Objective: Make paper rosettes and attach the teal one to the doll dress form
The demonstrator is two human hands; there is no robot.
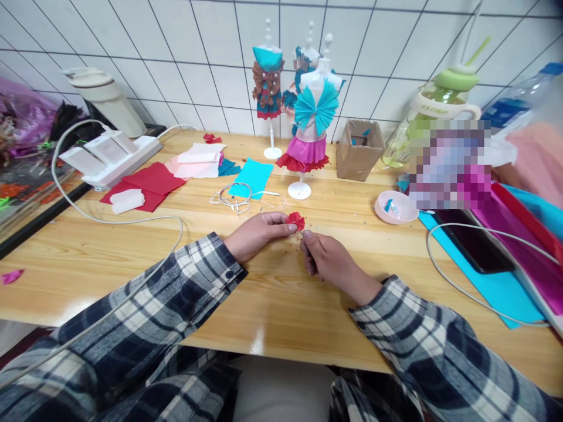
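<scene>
My left hand pinches a small red pleated paper rosette between thumb and fingers, just above the table. Close on its right, my right hand is closed round a thin tool whose slim tip points at the rosette. Most of that tool is hidden in the fist, so its kind does not show. Tiny red paper scraps lie under the hands. Behind them stands a white mini dress form with a turquoise pleated bow and a pink and red skirt. Another dressed form stands left of it, a third behind.
A small cardboard box and a pink bowl stand right of the forms. Red paper, a turquoise sheet and coiled cord lie left. A white cable crosses my left sleeve. A phone rests at right.
</scene>
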